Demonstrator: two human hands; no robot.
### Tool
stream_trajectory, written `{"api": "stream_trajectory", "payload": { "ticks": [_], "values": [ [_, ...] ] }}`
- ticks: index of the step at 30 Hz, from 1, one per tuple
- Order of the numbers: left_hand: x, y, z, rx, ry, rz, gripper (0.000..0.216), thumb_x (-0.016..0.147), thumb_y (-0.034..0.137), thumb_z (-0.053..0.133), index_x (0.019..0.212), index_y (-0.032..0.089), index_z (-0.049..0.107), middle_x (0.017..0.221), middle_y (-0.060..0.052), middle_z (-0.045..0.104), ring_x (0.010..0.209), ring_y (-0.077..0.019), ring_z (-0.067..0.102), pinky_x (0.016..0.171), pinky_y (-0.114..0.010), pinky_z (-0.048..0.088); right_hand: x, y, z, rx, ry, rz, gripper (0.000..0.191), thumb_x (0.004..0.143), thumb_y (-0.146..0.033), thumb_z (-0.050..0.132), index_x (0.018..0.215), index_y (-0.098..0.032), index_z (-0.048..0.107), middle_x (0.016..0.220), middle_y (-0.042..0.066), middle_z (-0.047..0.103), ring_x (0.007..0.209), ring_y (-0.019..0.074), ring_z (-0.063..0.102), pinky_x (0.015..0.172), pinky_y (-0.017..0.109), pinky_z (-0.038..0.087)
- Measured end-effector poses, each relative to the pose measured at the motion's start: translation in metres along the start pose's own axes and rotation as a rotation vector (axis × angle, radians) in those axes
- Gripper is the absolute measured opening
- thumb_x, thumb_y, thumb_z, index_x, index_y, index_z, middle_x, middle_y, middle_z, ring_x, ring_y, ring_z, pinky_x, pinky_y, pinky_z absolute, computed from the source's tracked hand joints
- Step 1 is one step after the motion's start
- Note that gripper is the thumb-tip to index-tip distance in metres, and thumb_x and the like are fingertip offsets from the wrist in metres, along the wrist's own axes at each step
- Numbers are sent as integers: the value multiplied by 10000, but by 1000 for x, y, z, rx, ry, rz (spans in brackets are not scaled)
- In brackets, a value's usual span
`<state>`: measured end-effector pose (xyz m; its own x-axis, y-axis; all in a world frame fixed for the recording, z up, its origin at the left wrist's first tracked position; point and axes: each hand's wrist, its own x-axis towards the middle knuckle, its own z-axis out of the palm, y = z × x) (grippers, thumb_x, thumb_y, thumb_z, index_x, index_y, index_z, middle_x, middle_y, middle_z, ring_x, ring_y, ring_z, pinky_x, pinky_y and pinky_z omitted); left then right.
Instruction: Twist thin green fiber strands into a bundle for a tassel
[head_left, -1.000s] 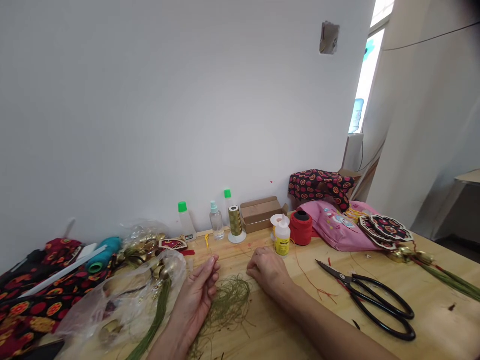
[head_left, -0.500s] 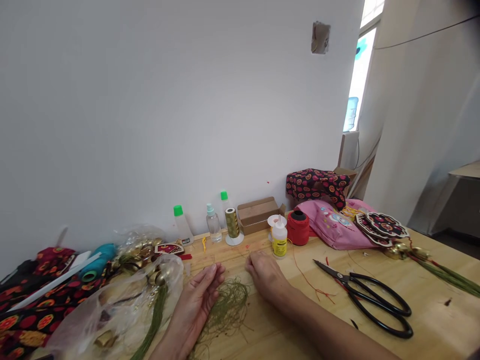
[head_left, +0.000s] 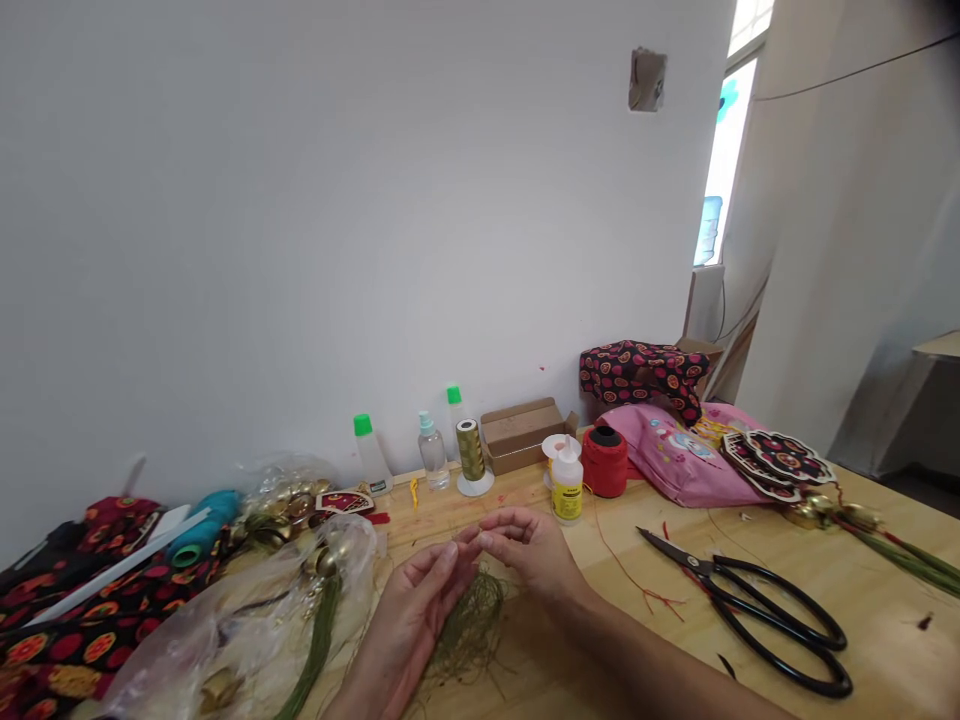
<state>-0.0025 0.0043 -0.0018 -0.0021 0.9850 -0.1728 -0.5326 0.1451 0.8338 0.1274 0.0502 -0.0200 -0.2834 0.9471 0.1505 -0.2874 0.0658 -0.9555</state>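
My left hand (head_left: 424,605) is closed in a pinch, thumb against fingers, above a loose tangle of green thread (head_left: 476,625) on the table. Facing it, my right hand (head_left: 531,552) also pinches, its fingertips meeting those of my left hand. Whatever is between the fingertips is too fine to make out. Behind my right hand stands a white glue bottle (head_left: 568,485) with a yellow label. Large black-handled scissors (head_left: 750,600) lie to the right. A green tassel (head_left: 319,640) lies left of my left hand.
Along the wall stand an olive thread spool (head_left: 471,452), a spray bottle (head_left: 433,455), a cardboard box (head_left: 525,440) and a red thread cone (head_left: 604,465). A plastic bag (head_left: 180,640) with brass bells spreads at left. A pink pouch (head_left: 682,465) and flower-shaped pieces (head_left: 787,458) lie at right.
My hands were apart on either side of the green tangle. My right hand has moved to my left hand, and their fingertips now meet above the tangle. The view has shifted slightly.
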Motion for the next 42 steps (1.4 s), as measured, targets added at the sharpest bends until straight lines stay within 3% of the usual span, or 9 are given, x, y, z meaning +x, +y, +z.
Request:
{"api": "stream_trajectory", "payload": {
  "ticks": [2,4,7,10,16,20,30,37,42],
  "values": [
    [-3,-2,3,11,-48,-37,146,588,197,698,684,87,681,791,-125,705,847,-206,617,795,-262,458,-1,-2,1,141,6,28,349,470,-372,735,680,-139,583,616,34,664,592,156,620,620,285,466],
    [-5,-4,5,23,-71,-64,142,591,197,696,671,82,677,779,-134,704,828,-206,622,784,-265,460,0,-1,0,130,15,17,343,476,-369,734,690,-139,595,592,28,657,561,155,613,595,288,469],
    [-2,-5,4,7,-30,-61,125,582,165,700,659,71,675,763,-132,703,724,-182,637,702,-250,496,3,1,-5,-166,56,-86,325,610,-414,635,778,-136,622,676,54,666,619,160,615,589,279,465],
    [5,-1,-3,-65,116,37,40,610,77,662,649,73,671,678,-97,698,603,-142,629,609,-223,522,7,0,-16,-483,82,-136,288,707,-380,531,811,-137,645,736,67,666,650,155,594,572,261,441],
    [9,7,-13,-116,253,148,198,712,-10,515,627,102,655,627,-49,683,579,-97,618,607,-202,528,1,-12,-30,-869,-63,-104,33,539,-205,649,528,-178,666,601,33,634,592,154,519,547,257,352],
    [7,8,-12,-100,261,157,183,701,-14,526,629,95,654,613,-52,676,555,-95,612,578,-195,530,-5,-14,-27,-1024,-179,-96,69,540,-127,614,532,-179,660,597,25,626,613,148,521,563,238,339],
    [6,5,-11,18,167,126,80,591,116,682,669,99,679,765,-80,694,629,-132,617,600,-223,527,-5,-21,-22,-1065,-224,-53,154,734,-163,451,748,-152,604,647,2,576,576,97,473,497,174,325],
    [6,6,-13,71,171,137,101,569,169,703,658,124,686,724,-49,690,614,-106,602,602,-196,506,-7,-29,-32,-1152,-264,-20,45,568,-119,601,597,-143,625,691,33,572,632,138,488,539,211,325],
    [3,4,-9,138,145,124,142,562,192,709,677,111,692,746,-64,693,621,-112,598,616,-198,492,-10,-30,-31,-1145,-338,-76,106,608,-61,526,577,-133,597,669,36,568,616,127,473,564,215,319]
  ]
}}
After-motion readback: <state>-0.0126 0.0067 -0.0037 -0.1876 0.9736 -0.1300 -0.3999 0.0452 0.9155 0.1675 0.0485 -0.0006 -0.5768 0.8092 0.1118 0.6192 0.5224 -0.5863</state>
